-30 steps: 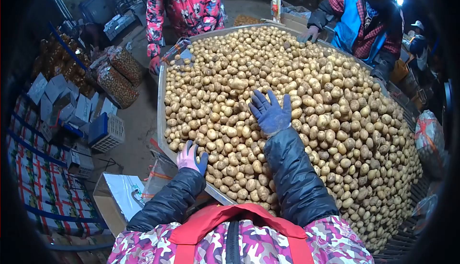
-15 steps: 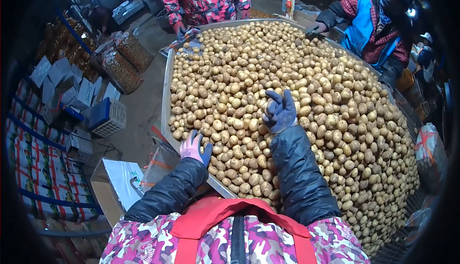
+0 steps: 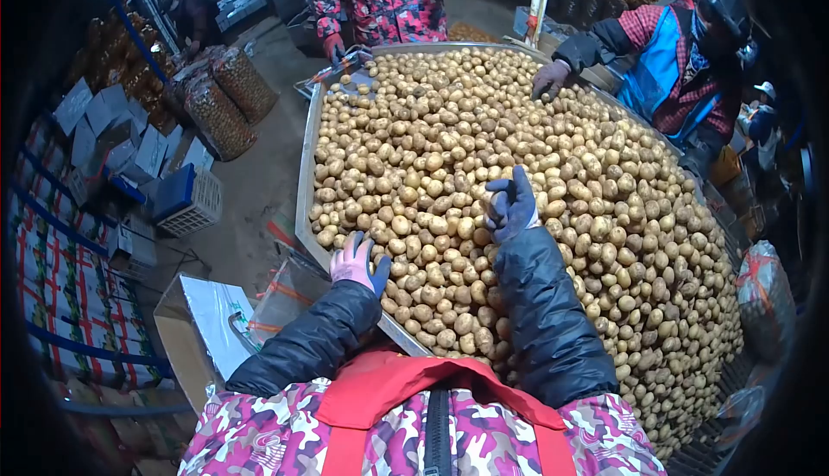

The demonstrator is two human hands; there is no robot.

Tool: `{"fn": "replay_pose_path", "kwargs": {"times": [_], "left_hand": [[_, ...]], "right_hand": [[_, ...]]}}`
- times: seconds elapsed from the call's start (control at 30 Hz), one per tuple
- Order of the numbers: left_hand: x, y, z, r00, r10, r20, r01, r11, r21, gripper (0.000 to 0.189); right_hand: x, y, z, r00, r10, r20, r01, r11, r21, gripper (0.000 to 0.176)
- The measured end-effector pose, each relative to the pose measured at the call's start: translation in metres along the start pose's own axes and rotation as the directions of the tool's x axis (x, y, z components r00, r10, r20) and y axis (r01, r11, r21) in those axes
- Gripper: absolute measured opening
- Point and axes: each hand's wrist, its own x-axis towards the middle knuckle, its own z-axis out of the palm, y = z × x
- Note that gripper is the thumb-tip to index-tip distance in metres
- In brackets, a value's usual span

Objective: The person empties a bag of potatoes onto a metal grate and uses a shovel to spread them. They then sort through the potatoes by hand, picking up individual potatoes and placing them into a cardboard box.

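L hand [image 3: 356,263], fingers apart, beside potatoes [image 3: 434,224] nr. tray rim [image 3: 306,174]; R hand [image 3: 515,208] part-curled, grip unclear; light contact prob. limits bruising.

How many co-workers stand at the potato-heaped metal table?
2: one in a pink camouflage jacket, far side; one in blue and red check, right side. Darkness may hide more.

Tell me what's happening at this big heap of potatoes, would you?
Someone in gloves is working at a metal-edged table piled with loose potatoes. Their right hand is over the middle of the pile, fingers partly curled; whether it grips a potato I can't tell. Their left hand is at the near edge of the heap. Across the table, a co-worker in a blue and checked top has a gloved hand on the potatoes too.
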Motion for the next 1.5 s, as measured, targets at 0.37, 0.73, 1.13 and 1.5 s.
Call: {"fn": "replay_pose_path", "kwargs": {"times": [0.37,0.73,1.13,1.5], "left_hand": [[0.003,0.004,-0.008,0.998,-0.038,0.050,0.038,0.999,0.004,0.058],[0.004,-0.002,-0.007,1.000,-0.009,0.008,0.009,0.998,-0.060,0.054],[0.000,-0.019,0.022,0.997,-0.056,0.043,0.057,0.998,-0.025,0.061],[0.001,-0.006,0.005,0.999,0.004,-0.040,-0.005,0.999,-0.040,0.054]], "right_hand": [[0.118,-0.014,0.067,0.931,-0.349,0.107,0.037,-0.202,-0.979,0.041],[0.196,0.010,0.105,0.994,-0.069,0.085,0.005,-0.744,-0.668,0.037],[-0.007,0.095,0.193,0.419,-0.330,0.846,0.829,-0.241,-0.505,0.053],[-0.092,0.026,0.076,0.731,-0.270,0.627,0.511,-0.393,-0.765,0.053]]}}
